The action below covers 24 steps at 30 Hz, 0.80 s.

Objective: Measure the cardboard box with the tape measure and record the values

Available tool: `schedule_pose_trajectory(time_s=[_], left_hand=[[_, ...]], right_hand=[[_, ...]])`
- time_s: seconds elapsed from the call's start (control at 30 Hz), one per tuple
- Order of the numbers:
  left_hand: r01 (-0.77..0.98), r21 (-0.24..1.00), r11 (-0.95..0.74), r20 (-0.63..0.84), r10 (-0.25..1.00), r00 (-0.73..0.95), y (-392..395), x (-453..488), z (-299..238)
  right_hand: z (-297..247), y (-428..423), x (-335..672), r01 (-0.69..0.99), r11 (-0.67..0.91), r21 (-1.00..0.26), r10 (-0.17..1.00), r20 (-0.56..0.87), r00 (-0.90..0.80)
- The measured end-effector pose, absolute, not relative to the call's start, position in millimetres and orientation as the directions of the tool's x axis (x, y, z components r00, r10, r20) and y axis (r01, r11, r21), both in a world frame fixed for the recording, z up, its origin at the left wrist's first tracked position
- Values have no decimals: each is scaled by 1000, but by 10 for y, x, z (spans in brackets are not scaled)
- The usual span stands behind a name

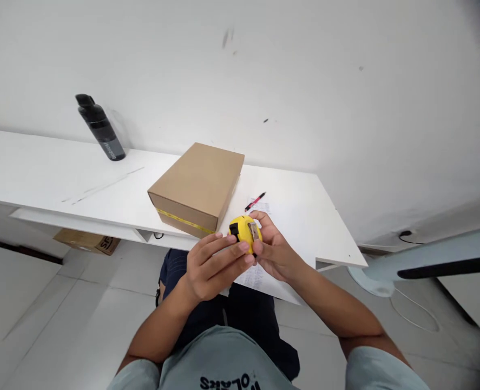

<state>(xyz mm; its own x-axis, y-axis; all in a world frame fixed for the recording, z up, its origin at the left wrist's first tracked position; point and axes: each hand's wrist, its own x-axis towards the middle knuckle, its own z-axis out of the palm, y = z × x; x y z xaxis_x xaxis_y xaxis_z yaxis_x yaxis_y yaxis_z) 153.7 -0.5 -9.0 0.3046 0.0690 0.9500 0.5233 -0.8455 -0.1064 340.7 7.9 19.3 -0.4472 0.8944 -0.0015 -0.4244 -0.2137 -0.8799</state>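
Observation:
A yellow and black tape measure (245, 229) is held up in front of me, just off the desk's front edge. My right hand (278, 250) is closed on its right side, thumb and fingers around the case. From the left, my left hand (214, 265) presses its fingertips to the case, its fingers close together. Beyond my hands, a closed brown cardboard box (201, 181) lies flat on the desk. Along its front face runs a thin yellow strip (183, 219); my left hand hides whether it joins the tape measure.
On the white desk (304, 200), a red and black pen (255, 201) lies on a sheet of written paper (264, 208) to the box's right. A black bottle (100, 128) stands at the back left by the wall. Another carton (86, 241) sits under the desk.

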Motion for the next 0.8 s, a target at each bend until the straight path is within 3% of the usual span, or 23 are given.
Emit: schedule_pose_trajectory(time_s=[0.17,0.23,0.33,0.43,0.5,0.6,0.8], left_hand=[[613,-211,-761,954,-23,299,76,1136,-122],[712,-193,-676,978,-74,195,266,910,-141],[870,-66,-489,995,-97,21,667,461,-142],[913,132,-386,988,125,-90,1048,-1,-140],[912,164,-376,963,260,-66,1215,-234,-157],[899,163,-406,932,363,-5,1310,-420,-192],[903,141,-405,905,422,48,1250,-439,-195]], right_hand=[[189,33,3369,-353,-116,-928,938,15,-345],[176,25,3369,-334,19,-942,967,102,-232],[143,46,3397,-241,339,-909,937,350,0],[77,115,3447,-31,604,-797,789,592,167],[11,184,3474,106,689,-717,692,694,196],[-94,293,3485,263,705,-659,648,749,138],[-180,418,3388,418,669,-615,664,747,37]])
